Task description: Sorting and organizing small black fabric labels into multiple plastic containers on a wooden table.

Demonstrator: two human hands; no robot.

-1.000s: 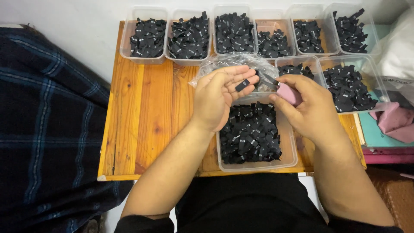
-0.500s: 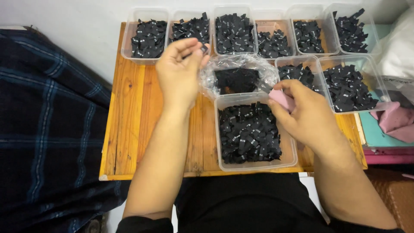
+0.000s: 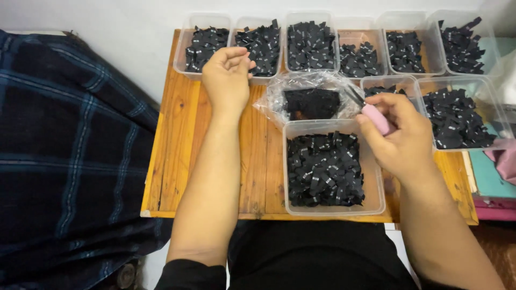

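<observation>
The left hand (image 3: 227, 75) is hovering over the far left of the counter (image 3: 177, 145), fingers curled loosely, right at the near edge of the back-row tubs (image 3: 201, 45); whether its grip is pinching a black tag cannot be told. The right hand (image 3: 400, 137) is closing its grip around a pink tool (image 3: 376, 118), whose thin metal tips are pointing toward a clear bag (image 3: 312, 102) of black tags lying between the hands. Just below the bag, a front tub (image 3: 333, 169) full of black tags is sitting at the counter's near edge. More filled tubs are lining the back and right. A plaid cloth (image 3: 64, 156) is lying to the left.
</observation>
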